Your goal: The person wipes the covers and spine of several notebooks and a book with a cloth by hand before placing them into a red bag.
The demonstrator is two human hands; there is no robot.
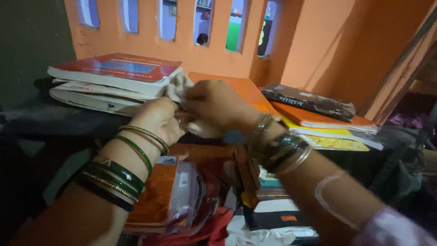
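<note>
Two hands [159, 119] [214, 109] gripping cloth [178, 86], red-covered book [116, 68]

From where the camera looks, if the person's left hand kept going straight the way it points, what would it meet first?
The left hand points up and away, toward the pale cloth at its fingertips. Just behind lies the stack of books with a red cover on top. Depth is unclear.

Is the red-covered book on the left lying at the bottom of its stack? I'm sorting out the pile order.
No. The red-covered book lies on top of the left stack, with white-edged books beneath it.
</note>
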